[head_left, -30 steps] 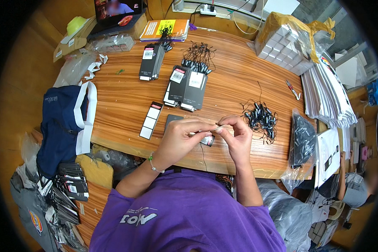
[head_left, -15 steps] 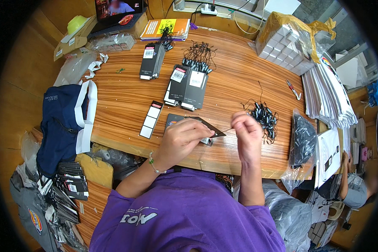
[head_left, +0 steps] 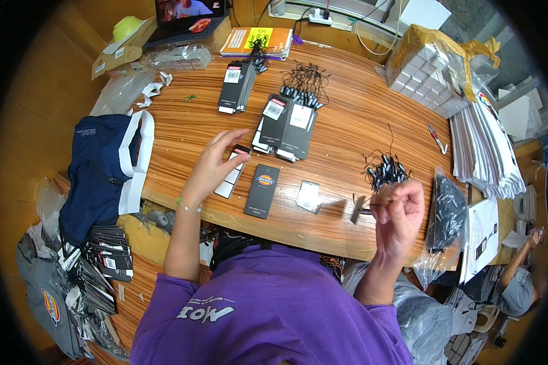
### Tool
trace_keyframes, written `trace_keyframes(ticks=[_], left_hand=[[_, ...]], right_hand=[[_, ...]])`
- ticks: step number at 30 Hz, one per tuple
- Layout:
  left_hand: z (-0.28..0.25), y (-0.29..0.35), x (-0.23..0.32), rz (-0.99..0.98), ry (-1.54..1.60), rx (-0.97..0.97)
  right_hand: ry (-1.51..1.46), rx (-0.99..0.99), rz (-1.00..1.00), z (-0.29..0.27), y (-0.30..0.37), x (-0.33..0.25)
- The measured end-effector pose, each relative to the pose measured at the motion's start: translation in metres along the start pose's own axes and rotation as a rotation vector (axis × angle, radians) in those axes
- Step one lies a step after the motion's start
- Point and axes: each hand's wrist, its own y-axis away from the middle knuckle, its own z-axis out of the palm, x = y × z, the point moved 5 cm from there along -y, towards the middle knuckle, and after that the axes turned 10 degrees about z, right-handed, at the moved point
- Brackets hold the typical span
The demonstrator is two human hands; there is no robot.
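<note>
My left hand [head_left: 216, 163] is open, fingers and thumb apart, over the upper end of a narrow strip of white labels [head_left: 228, 181]; whether it touches the strip I cannot tell. My right hand [head_left: 400, 205] is raised at the table's right side, fingertips pinched on a dark string. From that string a small hang tag [head_left: 357, 210] dangles, blurred and nearly edge-on. Between my hands lie a dark grey hang tag [head_left: 263, 191] with a coloured oval logo and a small pale card [head_left: 309, 196]. Beyond my right hand is a pile of black tag strings [head_left: 386, 170].
Behind sit two stacks of strung dark tags [head_left: 291, 131] [head_left: 236, 85]. A plastic bag of black strings [head_left: 447, 210], folded white garments [head_left: 484, 146] and a wrapped block of small boxes [head_left: 429, 76] line the right side. Navy fabric [head_left: 97, 170] hangs at the left edge. Another person [head_left: 520, 280] is at far right.
My left hand has let go of the dark tag and moved left to the label strip. My right hand has drawn right with the tag on its string. The view has shifted slightly.
</note>
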Motion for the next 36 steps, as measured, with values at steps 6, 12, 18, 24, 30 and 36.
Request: trace_keyframes(ticks=[6, 12, 18, 24, 30, 36], left_hand=[[-0.004, 0.008, -0.050, -0.120, -0.149, -0.202], [-0.004, 0.005, -0.057, -0.126, -0.171, -0.231], [-0.016, 0.005, -0.028, 0.141, -0.297, 0.001], [-0.001, 0.018, 0.035, -0.071, 0.443, 0.132], [0.047, 0.006, 0.085, 0.079, 0.344, 0.051], [0.062, 0.005, 0.109, 0.212, 0.286, 0.067]], right_hand=[[0.074, 0.047, 0.015, -0.019, 0.007, -0.006], [0.151, 0.067, 0.017, -0.022, 0.008, -0.010], [0.290, 0.088, -0.053, -0.017, 0.008, -0.013], [0.505, 0.070, -0.009, 0.008, 0.005, -0.004], [0.665, 0.155, 0.027, 0.033, 0.006, 0.018], [0.835, 0.131, -0.048, 0.036, 0.001, 0.024]])
